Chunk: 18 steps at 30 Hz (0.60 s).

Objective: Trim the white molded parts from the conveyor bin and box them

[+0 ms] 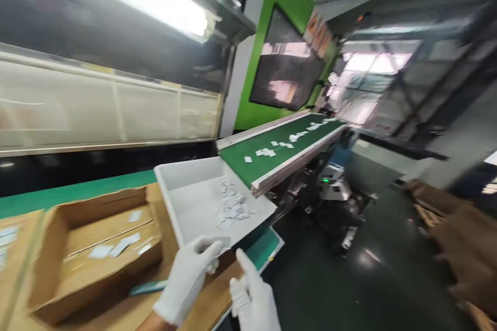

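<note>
Gloved left hand pinches the near rim of the white tray, which runs long-axis up and away under the conveyor end; right hand open, just beside it.

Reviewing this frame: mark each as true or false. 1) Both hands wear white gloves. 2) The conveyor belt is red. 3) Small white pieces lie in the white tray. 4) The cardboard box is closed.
1) True: the left hand and right hand are in white gloves.
2) False: the conveyor belt is green.
3) True: small white pieces lie in the white tray.
4) False: the cardboard box is open.
</note>
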Available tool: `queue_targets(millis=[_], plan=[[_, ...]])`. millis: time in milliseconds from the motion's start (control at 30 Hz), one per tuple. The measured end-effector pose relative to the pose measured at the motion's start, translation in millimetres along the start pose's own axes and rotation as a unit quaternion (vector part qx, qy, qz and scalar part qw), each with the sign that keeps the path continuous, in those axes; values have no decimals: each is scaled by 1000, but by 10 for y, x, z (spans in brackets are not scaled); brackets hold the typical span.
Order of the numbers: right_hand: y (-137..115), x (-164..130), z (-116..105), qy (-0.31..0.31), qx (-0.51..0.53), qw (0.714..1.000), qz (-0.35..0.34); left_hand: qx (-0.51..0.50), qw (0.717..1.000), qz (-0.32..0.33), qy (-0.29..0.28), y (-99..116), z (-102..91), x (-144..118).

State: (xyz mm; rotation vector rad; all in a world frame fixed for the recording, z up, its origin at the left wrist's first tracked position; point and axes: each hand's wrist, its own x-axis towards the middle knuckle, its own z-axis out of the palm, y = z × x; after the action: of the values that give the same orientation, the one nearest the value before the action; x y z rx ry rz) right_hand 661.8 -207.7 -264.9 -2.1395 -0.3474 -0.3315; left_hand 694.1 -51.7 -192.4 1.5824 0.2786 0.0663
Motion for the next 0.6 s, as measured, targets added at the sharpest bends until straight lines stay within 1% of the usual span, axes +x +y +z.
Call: queue_targets(millis=[33, 100, 233, 367, 467, 533, 600], plan=[[-60, 53, -34, -11, 34, 999, 8, -27, 999, -19, 7, 74, 38, 0], [-184, 168, -85, -36, 73, 997, 2, -59, 997, -42, 23, 153, 63, 27], [-351, 318, -103, -75, 85, 993, -30, -78, 993, -77, 43, 153, 21, 55], [-342, 395, -27, -85, 90, 992, -12, -67, 990, -108, 55, 109, 12, 126], [-310, 494, 49, -101, 98, 990, 13, -85, 986, -133, 55, 73, 29, 250], [-306, 586, 96, -110, 94, 989, 23, -102, 981, -149, 66, 48, 39, 349], [-308, 677, 127, -112, 85, 990, 24, -108, 980, -147, 73, 29, 44, 438]])
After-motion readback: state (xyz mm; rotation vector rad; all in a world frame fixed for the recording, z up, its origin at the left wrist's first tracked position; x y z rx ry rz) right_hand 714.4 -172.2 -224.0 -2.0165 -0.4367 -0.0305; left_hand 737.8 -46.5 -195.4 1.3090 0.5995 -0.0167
